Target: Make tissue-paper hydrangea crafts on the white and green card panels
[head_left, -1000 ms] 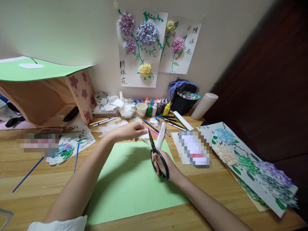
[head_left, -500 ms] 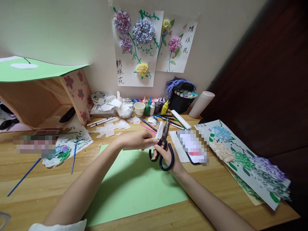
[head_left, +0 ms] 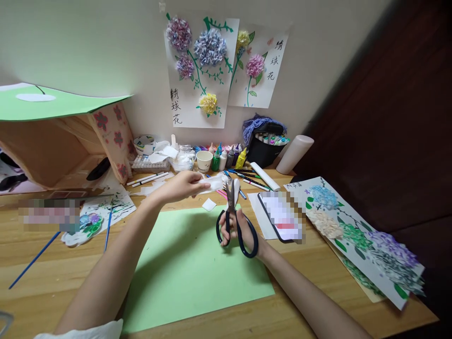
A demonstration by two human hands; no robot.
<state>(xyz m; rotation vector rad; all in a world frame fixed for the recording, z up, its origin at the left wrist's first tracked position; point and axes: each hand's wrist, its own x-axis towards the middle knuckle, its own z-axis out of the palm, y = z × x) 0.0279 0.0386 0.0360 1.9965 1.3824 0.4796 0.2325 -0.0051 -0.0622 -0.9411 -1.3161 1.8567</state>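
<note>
Head view, left hand bent inward, right hand gripping scissors

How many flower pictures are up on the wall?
2. The left picture hangs above the paper cup; the right picture hangs beside it, above the black pen case.

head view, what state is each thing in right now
scissors: in right hand, blades at most slightly open
white strip: in left hand
green sheet: flat
paper cup: upright, open
black marker case: open, filled
phone: screen lit
</note>
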